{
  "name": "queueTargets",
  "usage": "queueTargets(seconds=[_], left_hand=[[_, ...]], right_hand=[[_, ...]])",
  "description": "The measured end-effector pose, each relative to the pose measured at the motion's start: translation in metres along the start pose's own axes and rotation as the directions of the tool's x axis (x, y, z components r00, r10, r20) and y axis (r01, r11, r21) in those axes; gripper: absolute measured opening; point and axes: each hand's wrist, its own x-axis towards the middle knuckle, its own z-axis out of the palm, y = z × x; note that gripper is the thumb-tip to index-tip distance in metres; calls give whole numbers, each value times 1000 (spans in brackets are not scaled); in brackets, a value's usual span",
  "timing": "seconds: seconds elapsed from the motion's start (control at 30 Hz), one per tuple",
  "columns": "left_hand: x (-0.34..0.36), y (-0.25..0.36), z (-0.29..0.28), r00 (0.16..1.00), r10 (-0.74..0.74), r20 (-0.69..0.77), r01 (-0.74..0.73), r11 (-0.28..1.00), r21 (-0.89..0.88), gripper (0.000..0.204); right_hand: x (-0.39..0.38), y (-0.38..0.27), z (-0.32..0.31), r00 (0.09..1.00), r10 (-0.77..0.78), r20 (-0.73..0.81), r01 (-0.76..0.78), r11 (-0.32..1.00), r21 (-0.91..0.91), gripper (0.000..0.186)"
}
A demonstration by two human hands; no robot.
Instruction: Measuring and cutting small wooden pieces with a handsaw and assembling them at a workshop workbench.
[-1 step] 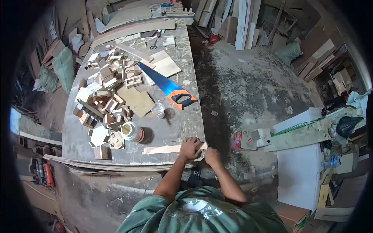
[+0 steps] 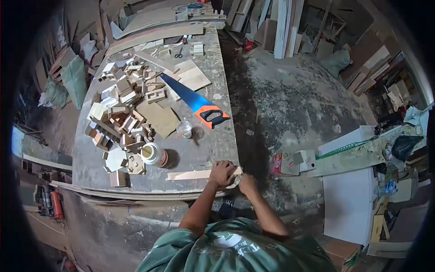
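My left hand presses down on a thin, pale wooden strip near the bench's front right corner, its fingers over the strip. The strip's right end reaches the bench edge. Just past that edge is my right hand, closed in a fist beside the strip's end; whatever it grips is hidden. Farther up the bench lies a handsaw with a blue blade and an orange and black handle. Left of my hands stand an open white jar and a clear plastic cup.
A pile of small wooden pieces covers the left side of the workbench. Flat boards and scissors lie farther back. To the right, beyond the stained floor, stands a white cabinet. Long planks lean at the back.
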Motion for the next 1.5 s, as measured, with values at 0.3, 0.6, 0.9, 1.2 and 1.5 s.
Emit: queueTargets(seconds=[0.3,0.6,0.9,1.2,1.5], left_hand=[[2,-1,-1,998,-17,57,16,1000,16,45],[2,1,2,998,-34,53,33,999,18,44],[4,4,4,1000,9,23,-10,998,56,47],[3,4,6,996,-32,79,29,999,41,44],[1,8,4,999,-36,35,34,998,56,46]], right_hand=[[-5,-2,19,1000,-22,9,22,998,-53,25],[8,-13,4,995,91,28,-92,996,19,26],[-5,-15,6,975,195,105,-204,975,91,28],[-25,-6,-1,987,115,111,-115,993,-9,26],[-23,5,14,998,64,-12,-64,998,-18,22]])
